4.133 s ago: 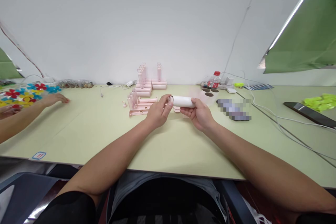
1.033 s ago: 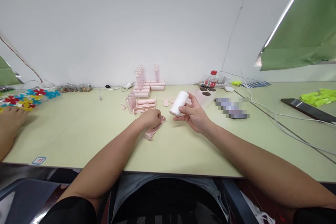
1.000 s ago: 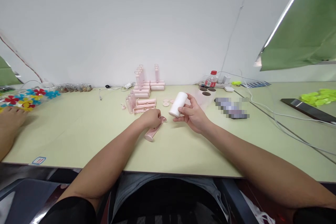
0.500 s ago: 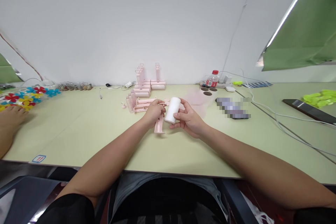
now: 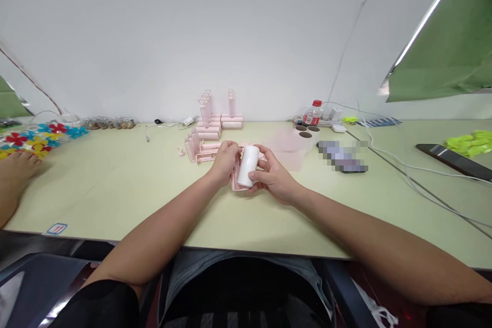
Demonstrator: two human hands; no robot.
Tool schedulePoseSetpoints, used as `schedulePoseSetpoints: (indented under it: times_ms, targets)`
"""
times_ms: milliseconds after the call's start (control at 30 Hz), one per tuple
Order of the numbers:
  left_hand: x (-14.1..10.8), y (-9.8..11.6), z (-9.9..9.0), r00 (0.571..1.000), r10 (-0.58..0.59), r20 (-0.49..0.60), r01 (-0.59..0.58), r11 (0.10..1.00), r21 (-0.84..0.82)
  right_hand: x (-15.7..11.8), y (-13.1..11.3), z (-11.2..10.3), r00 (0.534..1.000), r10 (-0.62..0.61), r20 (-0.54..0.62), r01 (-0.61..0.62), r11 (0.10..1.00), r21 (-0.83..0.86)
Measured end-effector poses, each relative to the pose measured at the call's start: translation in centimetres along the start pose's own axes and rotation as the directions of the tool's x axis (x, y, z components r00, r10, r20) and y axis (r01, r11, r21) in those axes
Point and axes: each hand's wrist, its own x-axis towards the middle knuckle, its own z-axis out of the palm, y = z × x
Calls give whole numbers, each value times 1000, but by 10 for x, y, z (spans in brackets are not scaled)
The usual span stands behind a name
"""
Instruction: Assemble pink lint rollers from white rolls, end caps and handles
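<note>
White roll (image 5: 248, 165) clasped in the right hand (image 5: 275, 178), tilted at the pink holder (image 5: 234, 180); left hand (image 5: 225, 164) clamped on the holder, apparently to steady it.

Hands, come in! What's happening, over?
Left hand: gripping pink holder. Right hand: gripping white roll against holder. Nothing visibly between roll and holder. Over.

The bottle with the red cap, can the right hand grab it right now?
Probably not yet: the right hand has its fingers around the white roll, and the dark-topped rolls stand partly in front of the bottle.
</note>
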Motion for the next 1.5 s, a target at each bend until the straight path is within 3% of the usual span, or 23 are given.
schedulePoseSetpoints:
  times_ms: [267,433,567,700,900,1167,1300,1500]
  targets:
    - [-6,4,4,1000,26,2,-26,999,-27,0,-3,-1,1000,-3,-23,1,997,-82]
    - [-10,2,3,987,138,82,-144,987,74,-2,-10,-2,1000,0,-29,-2,999,-53]
    - [-12,0,0,945,283,167,-311,934,177,-1,-10,-2,1000,-3,-13,3,1000,-18]
    - [-9,-2,-3,918,351,183,-391,873,290,-1,-3,-2,999,-37,-31,32,989,-144]
    - [-5,-2,-9,873,336,355,-444,847,293,1,1,-2,993,-108,-46,82,918,-387]
    - [1,-1,-19,758,404,513,-643,598,479,4,6,-5,991,-132,-37,96,860,-501]
    - [-1,0,-18,769,405,494,-637,549,541,4,10,-9,992,-121,28,117,838,-533]
    - [-5,2,-13,787,438,435,-617,548,565,4,7,-11,986,-142,83,164,797,-582]
